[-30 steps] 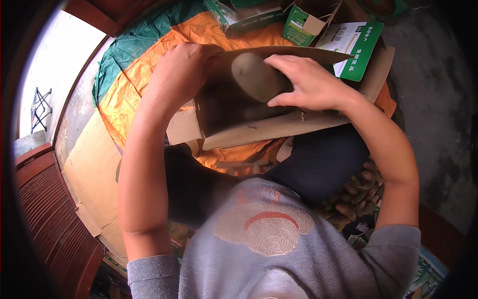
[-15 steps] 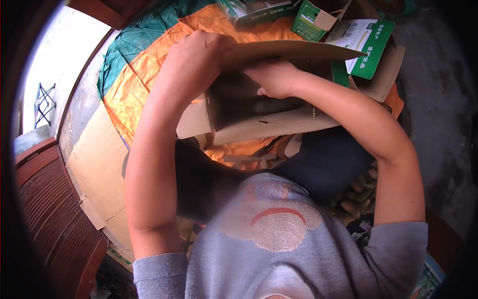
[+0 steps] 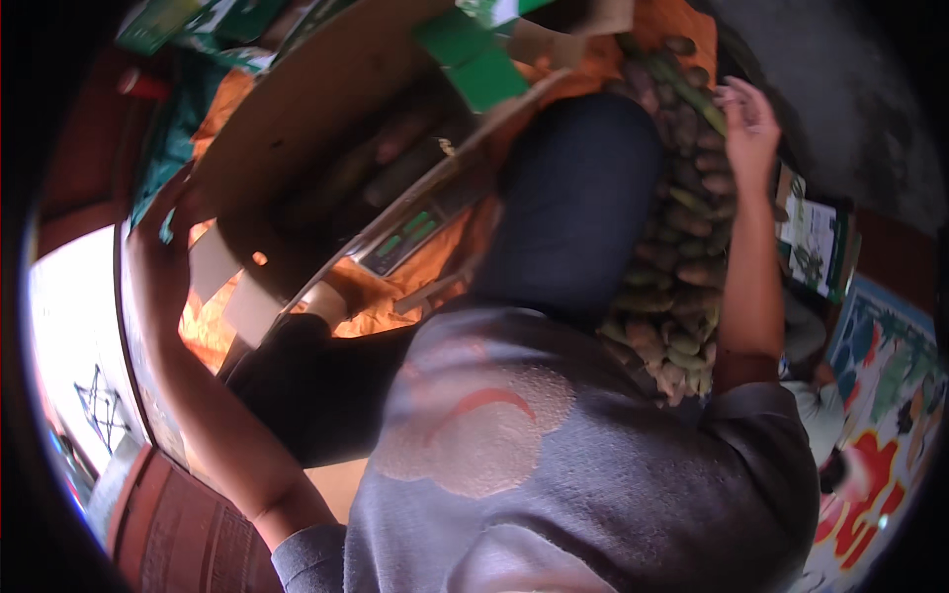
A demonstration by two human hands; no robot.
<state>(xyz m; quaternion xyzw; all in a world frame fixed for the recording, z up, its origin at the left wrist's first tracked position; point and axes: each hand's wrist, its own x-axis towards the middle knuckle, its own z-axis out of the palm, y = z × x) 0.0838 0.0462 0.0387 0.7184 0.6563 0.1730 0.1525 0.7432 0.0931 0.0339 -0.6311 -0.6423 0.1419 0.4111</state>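
Observation:
A large cardboard box (image 3: 316, 89) stands open in front of me, tilted in view, with several long brownish-green tuber-like pieces (image 3: 395, 183) in its shadowed inside. My left hand (image 3: 168, 212) is at the box's left edge, fingers bent around the cardboard; it is dim and partly blurred. My right hand (image 3: 748, 119) reaches over a heap of similar elongated pieces (image 3: 682, 237) beside my right leg. Its fingers are apart, and nothing shows in them. Their exact kind is unclear.
A digital scale (image 3: 400, 242) with green displays shows beside the box's near edge. Orange sheeting (image 3: 371, 306) lies beneath. Green and white packaging (image 3: 479, 74) is beyond the box, and a green-white carton (image 3: 813, 237) stands right of the heap. A brown slatted wooden piece (image 3: 193, 524) is at lower left.
The view has swung to the right. My right hand has left the box's inside and moved over the heap. My left hand now appears lower along the box's left edge.

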